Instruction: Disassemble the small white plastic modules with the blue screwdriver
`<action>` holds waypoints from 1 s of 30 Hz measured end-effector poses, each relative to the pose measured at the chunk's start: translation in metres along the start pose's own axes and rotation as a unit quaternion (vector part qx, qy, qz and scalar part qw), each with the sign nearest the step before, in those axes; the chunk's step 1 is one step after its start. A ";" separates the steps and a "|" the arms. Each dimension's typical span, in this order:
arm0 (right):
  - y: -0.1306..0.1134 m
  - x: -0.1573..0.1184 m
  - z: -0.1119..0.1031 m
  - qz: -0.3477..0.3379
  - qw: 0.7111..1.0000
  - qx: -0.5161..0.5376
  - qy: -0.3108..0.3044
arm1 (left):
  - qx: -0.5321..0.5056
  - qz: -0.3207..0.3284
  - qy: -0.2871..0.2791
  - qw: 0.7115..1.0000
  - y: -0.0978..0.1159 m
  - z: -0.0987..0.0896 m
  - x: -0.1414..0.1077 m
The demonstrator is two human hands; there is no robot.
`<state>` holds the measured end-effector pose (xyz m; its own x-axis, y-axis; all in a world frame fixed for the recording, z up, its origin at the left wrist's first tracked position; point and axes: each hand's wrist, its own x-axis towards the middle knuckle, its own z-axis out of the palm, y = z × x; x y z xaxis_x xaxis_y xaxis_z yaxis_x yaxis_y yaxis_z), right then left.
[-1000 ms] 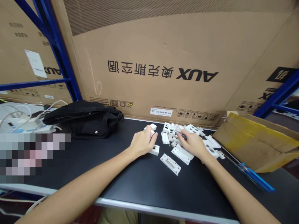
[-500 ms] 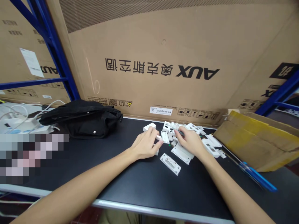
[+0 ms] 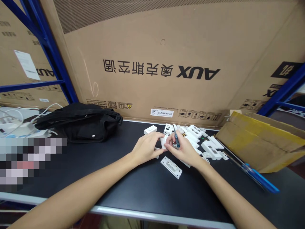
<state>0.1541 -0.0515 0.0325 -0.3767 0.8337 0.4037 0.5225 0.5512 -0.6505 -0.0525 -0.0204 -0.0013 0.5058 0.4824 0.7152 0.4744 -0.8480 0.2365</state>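
Observation:
My left hand (image 3: 149, 146) pinches a small white plastic plate (image 3: 163, 142) between thumb and fingers. Close against it, my right hand (image 3: 182, 146) grips a small screwdriver (image 3: 176, 140) with a dark teal handle, its thin shaft pointing up and away. The right fingertips also reach the plate's edge. Just beyond my left hand lies a white rectangular block (image 3: 150, 129); another white piece (image 3: 156, 153) is partly hidden under that hand. Nearer to me, a white plate with corner holes (image 3: 171, 167) rests flat on the black table.
Several white plastic parts (image 3: 194, 132) are heaped behind and right of my right hand. A taped cardboard box (image 3: 259, 143) and a blue-handled tool (image 3: 260, 179) are at right. A black bag (image 3: 81, 122) and white cables (image 3: 21, 119) lie at left. Large cartons (image 3: 143, 38) stand behind.
My right hand has moved left from over the pile to my left hand, bringing the screwdriver. My left hand now holds up the small plate. The view has shifted slightly.

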 end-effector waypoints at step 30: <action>0.036 -0.001 -0.037 0.014 0.970 -0.218 0.110 | 0.001 -0.066 -0.217 0.974 -0.016 -0.015 0.002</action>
<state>0.2020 -0.0314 0.0326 -0.2105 0.8092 0.5485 0.8218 0.4503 -0.3490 -0.0703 -0.0087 0.0067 0.6963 0.6356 0.3334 0.5580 -0.7715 0.3056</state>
